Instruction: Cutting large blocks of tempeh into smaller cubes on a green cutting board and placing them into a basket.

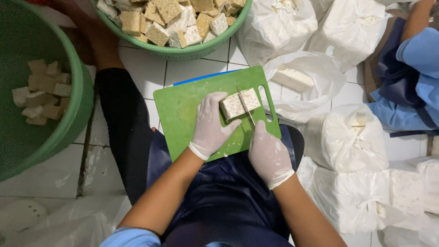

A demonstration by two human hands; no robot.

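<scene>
At nine o'clock a large green plastic basin [68,114] holds a loose heap of pale, speckled cubes [41,91]. At twelve o'clock a second green basket [183,51] is piled high with the same cubes.

Near the centre, a green plastic cutting board [183,114] rests on the person's lap, over a dark blue apron [219,201]. The left hand [210,126], in a thin white glove, comes in from seven o'clock with the forearm bare; its fingers curl loosely over the left end of a pale, speckled block [238,103], pressing it to the board, thumb lying along the near edge. The block is rectangular with a firm, grainy face.

The right hand [269,153], gloved alike, comes in from five o'clock, fist closed around the handle of a knife [245,108]. The handle is hidden inside the fist, so the exact hold is probably a full wrap. The thin blade stands edge-down across the block, pointing towards eleven o'clock.

From one to five o'clock, white plastic bags [347,137] of whole blocks lie on the white tiled floor [151,68]. At two o'clock sits another person's blue sleeve [420,50].
</scene>
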